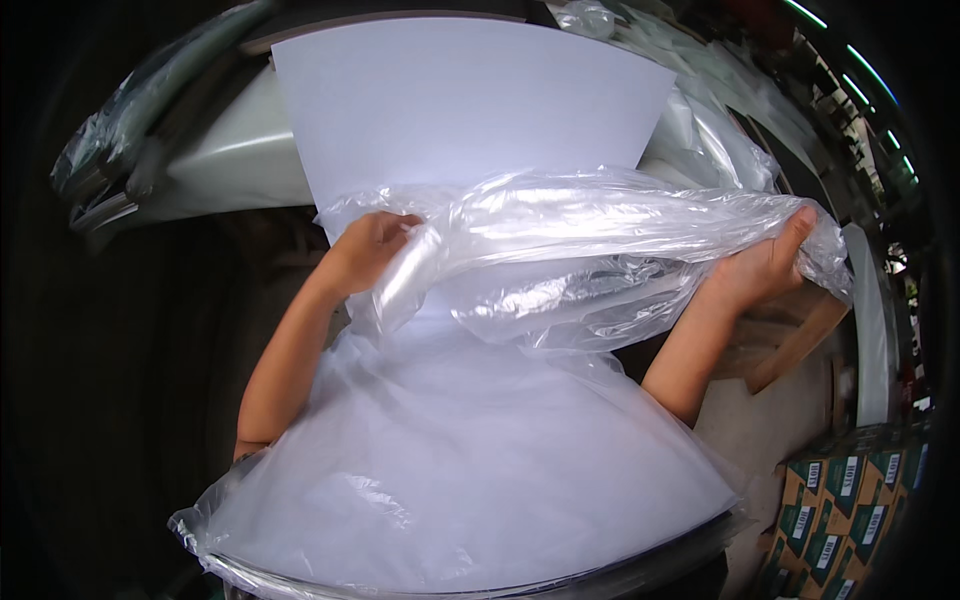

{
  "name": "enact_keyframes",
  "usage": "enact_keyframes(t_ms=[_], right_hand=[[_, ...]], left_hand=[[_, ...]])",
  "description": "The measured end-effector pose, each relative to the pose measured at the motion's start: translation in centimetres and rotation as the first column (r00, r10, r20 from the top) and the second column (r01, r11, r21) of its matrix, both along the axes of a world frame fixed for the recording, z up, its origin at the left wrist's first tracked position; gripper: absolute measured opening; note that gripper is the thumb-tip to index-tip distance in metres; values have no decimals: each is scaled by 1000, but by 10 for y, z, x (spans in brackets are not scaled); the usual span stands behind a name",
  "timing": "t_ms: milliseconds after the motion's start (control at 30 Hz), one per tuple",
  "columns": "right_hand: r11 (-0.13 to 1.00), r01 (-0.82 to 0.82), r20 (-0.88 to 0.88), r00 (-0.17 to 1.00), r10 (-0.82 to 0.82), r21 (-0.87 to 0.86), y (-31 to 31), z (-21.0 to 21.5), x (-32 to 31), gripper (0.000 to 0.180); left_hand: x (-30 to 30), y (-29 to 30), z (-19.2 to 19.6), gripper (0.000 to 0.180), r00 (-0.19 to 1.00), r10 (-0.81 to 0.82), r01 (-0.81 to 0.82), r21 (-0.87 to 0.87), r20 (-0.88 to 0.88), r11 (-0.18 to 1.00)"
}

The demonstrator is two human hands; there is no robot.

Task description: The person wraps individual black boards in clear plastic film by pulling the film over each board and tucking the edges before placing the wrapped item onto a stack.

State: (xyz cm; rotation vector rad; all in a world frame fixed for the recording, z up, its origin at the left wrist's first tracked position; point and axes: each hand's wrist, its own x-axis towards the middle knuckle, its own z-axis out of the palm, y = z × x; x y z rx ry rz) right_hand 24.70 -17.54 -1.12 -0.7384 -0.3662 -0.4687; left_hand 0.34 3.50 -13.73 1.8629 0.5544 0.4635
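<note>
A large white sheet [470, 105] lies in front of me, its far end bare and its near part under clear plastic. The clear plastic film [580, 225] is bunched into loose folds across the middle of the sheet. My left hand [372, 248] pinches the film at its left side, fingers closed. Farther out to the right, my right hand [765, 265] grips the gathered film, thumb up; the folds hide some of its fingers. Nearest to me, a smooth plastic-covered white surface [480, 470] spreads between my forearms.
Plastic-wrapped material [235, 150] lies at the far left, and crumpled clear plastic [705, 130] at the far right. A wooden piece [800, 340] stands below my right hand. Stacked green and brown cartons [845, 515] fill the lower right corner.
</note>
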Motion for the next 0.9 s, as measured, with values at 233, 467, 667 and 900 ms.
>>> enact_keyframes(t_ms=[233,467,667,900], right_hand=[[363,-586,-53,573,818,-725,21,-41,-90,14],[387,-687,-173,596,784,-614,44,-53,-51,12],[65,-758,-338,363,868,-649,60,-68,-58,15],[50,-938,-451,211,867,-343,53,-96,-70,18]], left_hand=[[24,-93,43,39,883,-75,-34,222,464,974],[15,-70,12,43,661,-668,563,-364,-340,742],[27,-66,37,30,945,38,10,-145,326,989],[12,-57,38,24,883,236,-82,-362,406,929]])
